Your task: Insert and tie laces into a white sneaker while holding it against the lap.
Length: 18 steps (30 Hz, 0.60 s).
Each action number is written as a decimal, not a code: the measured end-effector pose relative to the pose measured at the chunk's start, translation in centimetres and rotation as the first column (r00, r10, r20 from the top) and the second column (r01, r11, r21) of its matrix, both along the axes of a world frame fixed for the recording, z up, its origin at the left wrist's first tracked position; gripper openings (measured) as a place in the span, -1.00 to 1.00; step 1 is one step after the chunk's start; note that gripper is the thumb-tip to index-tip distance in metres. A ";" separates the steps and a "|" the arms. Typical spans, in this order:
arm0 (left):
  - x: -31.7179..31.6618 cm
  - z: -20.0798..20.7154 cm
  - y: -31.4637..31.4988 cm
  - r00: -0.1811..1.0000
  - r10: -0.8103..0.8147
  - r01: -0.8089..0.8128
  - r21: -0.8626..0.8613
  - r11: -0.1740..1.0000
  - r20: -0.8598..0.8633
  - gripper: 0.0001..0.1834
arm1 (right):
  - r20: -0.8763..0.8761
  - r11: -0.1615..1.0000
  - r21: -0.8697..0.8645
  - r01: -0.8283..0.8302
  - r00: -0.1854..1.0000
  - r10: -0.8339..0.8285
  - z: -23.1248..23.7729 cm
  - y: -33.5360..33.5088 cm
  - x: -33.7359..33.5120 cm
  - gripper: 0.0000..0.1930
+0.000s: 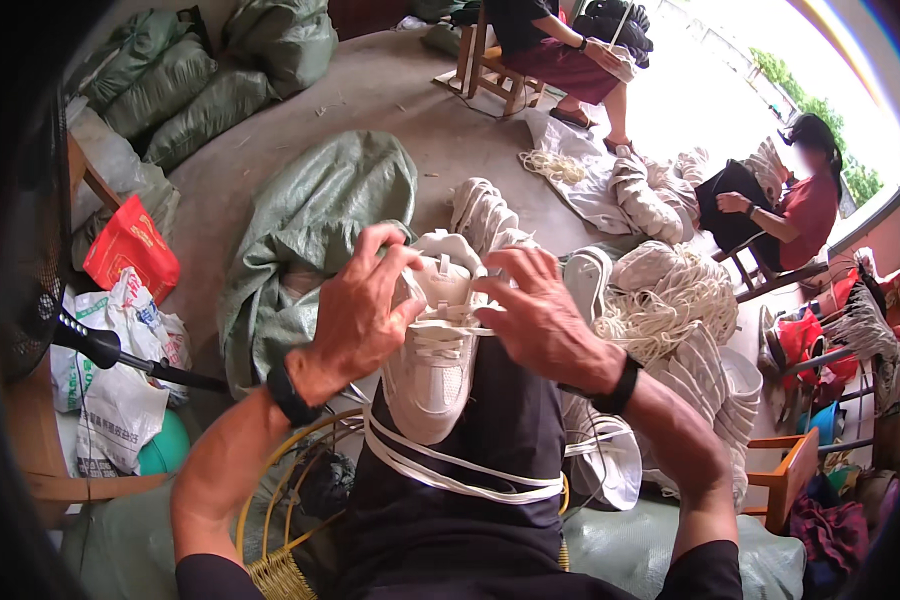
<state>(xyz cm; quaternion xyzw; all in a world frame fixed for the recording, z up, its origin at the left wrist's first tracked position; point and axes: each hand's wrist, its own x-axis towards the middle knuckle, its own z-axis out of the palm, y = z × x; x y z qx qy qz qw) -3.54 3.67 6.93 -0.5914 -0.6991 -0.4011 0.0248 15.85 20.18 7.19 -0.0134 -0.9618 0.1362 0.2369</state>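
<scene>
A white sneaker rests on my dark-trousered thigh, toe toward me and tongue standing up at the far end. My left hand is closed at the left side of its opening, thumb and fingers pinching by the eyelets. On the opposite side my right hand pinches in the same way. Between the two thumbs a white shoelace runs across the shoe; the exact grip is partly hidden by my fingers. Loops of white lace lie around my thigh below the toe.
Stacked white shoes and a heap of laces stand to my right. A green woven sack lies ahead on the left, near a red bag. Two people sit farther off, one beside more shoes. Full sacks line the back.
</scene>
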 end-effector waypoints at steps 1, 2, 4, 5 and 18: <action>0.4 -0.2 -0.5 0.999 0.049 -0.049 0.029 0.998 0.018 -0.69 | -0.030 1.000 0.003 -0.019 0.999 0.019 -0.1 -0.7 -1.2 -0.74; 0.7 -0.5 -1.0 0.999 0.044 -0.044 0.018 0.999 0.004 -0.69 | -0.031 0.999 0.037 -0.028 0.999 0.030 -0.3 -1.0 -2.0 -0.76; 1.1 -1.5 -2.0 0.977 0.127 -0.105 -0.135 0.985 0.169 -0.70 | -0.038 0.999 0.021 -0.031 0.999 0.032 -0.7 -1.2 -3.0 -0.78; 1.1 -2.2 -2.1 0.977 0.116 -0.094 -0.126 0.988 0.180 -0.72 | 0.031 1.000 0.012 -0.007 1.000 0.007 -0.9 -1.1 -3.1 -0.80; 0.7 -5.1 -3.1 0.189 0.131 0.096 -0.151 0.984 0.973 -0.84 | -0.134 0.914 -0.405 -0.005 0.989 -0.055 -3.0 -0.4 -1.8 -0.89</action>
